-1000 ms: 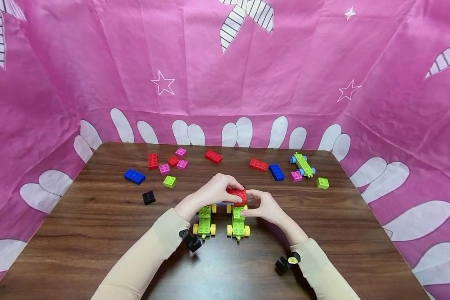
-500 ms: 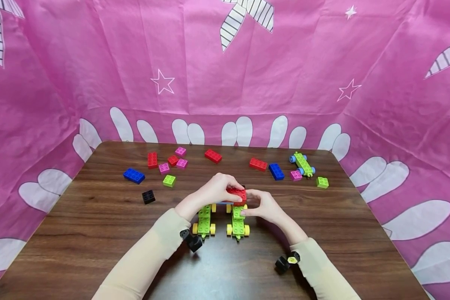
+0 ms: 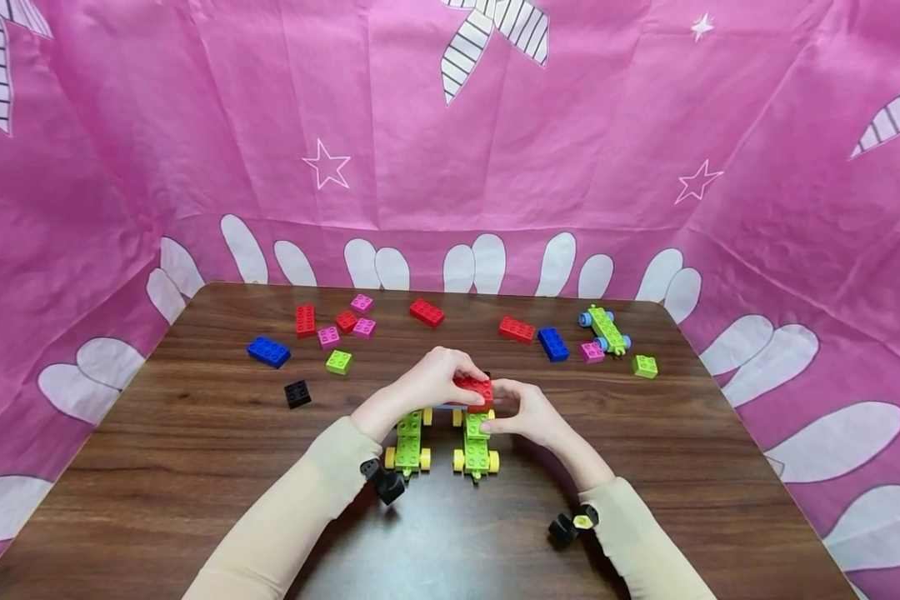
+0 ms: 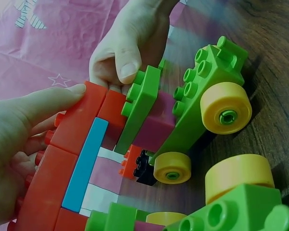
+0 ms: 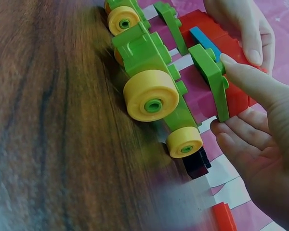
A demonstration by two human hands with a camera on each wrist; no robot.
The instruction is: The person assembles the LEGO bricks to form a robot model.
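My left hand grips the top red bricks, thumb on their near side. My right hand holds the right side of the same build, thumb on a green plate and fingers curled behind it.

The build stands mid-table, on a left car and a right car, both green with yellow wheels, side by side and apart. On the right car a pink brick bears the green plate, with red above. A blue plate lies under the red row, bridging the gap. A black brick sits just past the right car's far end.

Around it on the table, loose pieces lie well apart from my hands. Far left: a blue brick, a green brick, another black brick, and a cluster of red and pink ones. Far right: a third car with blue wheels, a small pink brick just beside it.
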